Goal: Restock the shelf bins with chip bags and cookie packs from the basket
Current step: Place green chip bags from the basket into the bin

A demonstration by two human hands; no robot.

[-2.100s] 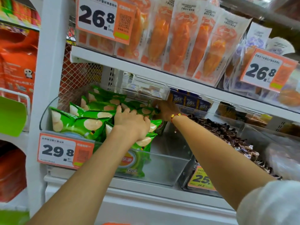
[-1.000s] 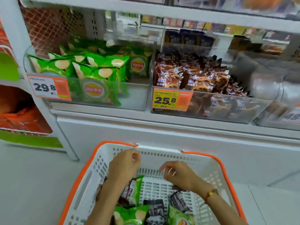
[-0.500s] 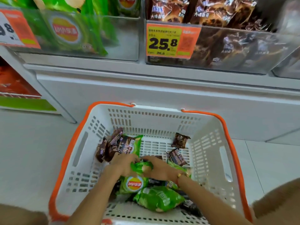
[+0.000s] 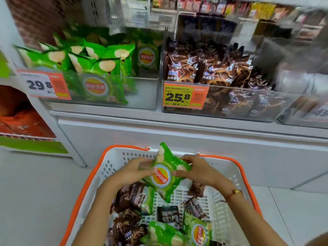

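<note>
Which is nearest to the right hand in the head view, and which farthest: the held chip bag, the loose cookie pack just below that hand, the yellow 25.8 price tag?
1. Held chip bag: gripped by the right hand, at its left.
2. Loose cookie pack: in the basket, just below.
3. Yellow 25.8 price tag: on the cookie bin, up on the shelf.

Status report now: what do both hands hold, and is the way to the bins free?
Left hand and right hand both grip one green chip bag, lifted above the basket. Chip bin open on top. Nothing in the way.
</note>
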